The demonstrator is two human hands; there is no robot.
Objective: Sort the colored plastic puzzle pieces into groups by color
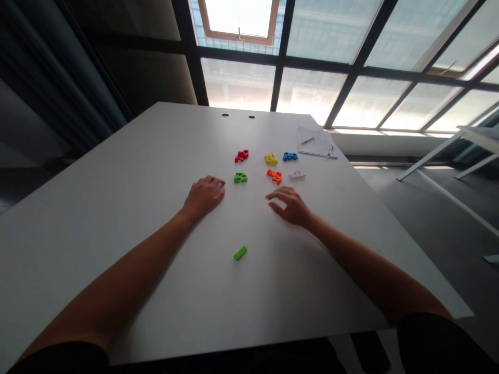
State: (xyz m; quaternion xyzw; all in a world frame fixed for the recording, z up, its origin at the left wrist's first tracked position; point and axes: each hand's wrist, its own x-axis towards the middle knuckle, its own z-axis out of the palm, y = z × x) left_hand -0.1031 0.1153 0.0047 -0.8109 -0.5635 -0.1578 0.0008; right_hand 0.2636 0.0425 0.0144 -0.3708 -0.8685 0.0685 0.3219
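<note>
My left hand rests on the white table with its fingers loosely curled and apart, holding nothing. Just right of it lies a small pile of green blocks. My right hand is over the table, thumb and fingers apart, with nothing between them. Beyond its fingertips are orange blocks and a whitish clear piece. Farther back sit red blocks, yellow blocks and blue blocks. A single green block lies nearer me, between my forearms.
Paper sheets with a pen on them lie at the table's back right edge. Two round cable holes, one of them the left hole, are at the far edge. Another table stands to the right, and a dark curtain hangs left.
</note>
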